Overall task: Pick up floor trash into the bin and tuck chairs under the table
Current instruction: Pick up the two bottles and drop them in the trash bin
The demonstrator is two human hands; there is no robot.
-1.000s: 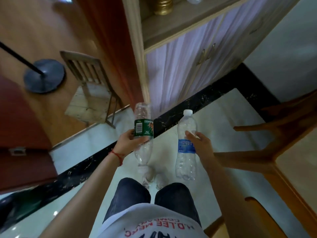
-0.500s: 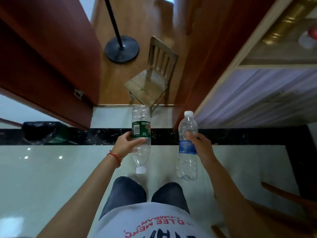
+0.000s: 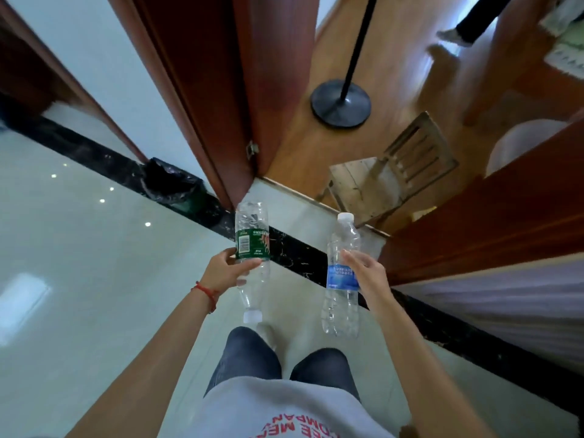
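Bottles fill both hands. The left hand [image 3: 226, 270] is closed round the green-label bottle [image 3: 252, 245] at its label, cap pointing down toward the feet; the right hand [image 3: 363, 273] is wrapped round the blue-label bottle [image 3: 341, 276] at mid-body, cap up and away. Both long axes run roughly away from the body. The black-lined bin [image 3: 170, 188] stands against the dark floor border, ahead and to the left of both grips, nearer the left hand, so that bottle probably drops first.
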